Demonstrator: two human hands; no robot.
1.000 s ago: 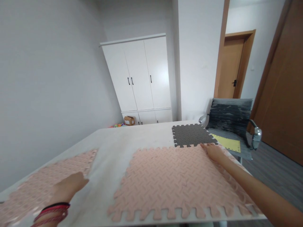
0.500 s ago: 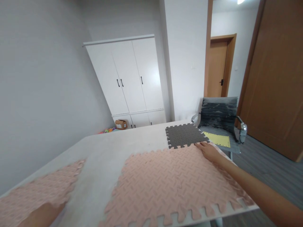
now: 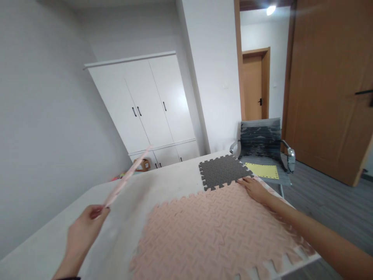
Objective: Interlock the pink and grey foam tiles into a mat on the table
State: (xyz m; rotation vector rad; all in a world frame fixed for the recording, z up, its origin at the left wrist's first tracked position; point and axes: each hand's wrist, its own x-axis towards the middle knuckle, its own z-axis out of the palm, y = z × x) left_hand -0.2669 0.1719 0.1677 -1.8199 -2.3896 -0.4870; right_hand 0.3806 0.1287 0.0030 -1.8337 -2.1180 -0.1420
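My left hand [image 3: 87, 225] is closed on the near end of a pink foam mat tile [image 3: 128, 177], which it holds up nearly edge-on above the white table. My right hand [image 3: 252, 188] lies flat with fingers stretched out at the far right of the joined pink foam mat [image 3: 201, 229]. Its fingertips rest by the seam where the pink mat meets a dark grey foam tile [image 3: 224, 171]. Interlocking teeth run along the edges of both the pink mat and the grey tile. A seam shows down the middle of the pink mat.
The white table [image 3: 113, 237] carries the mats. Beyond its right far corner stands an office chair [image 3: 260, 140] with a yellow sheet [image 3: 262, 170] on its seat. A white wardrobe [image 3: 145, 105] and a cardboard box [image 3: 142, 165] are behind the table. A wooden door [image 3: 326, 85] stands at the right.
My left hand has lifted the separate pink tile off the left of the table and turned it on edge. My right hand stays on the mat. The view has shifted slightly right.
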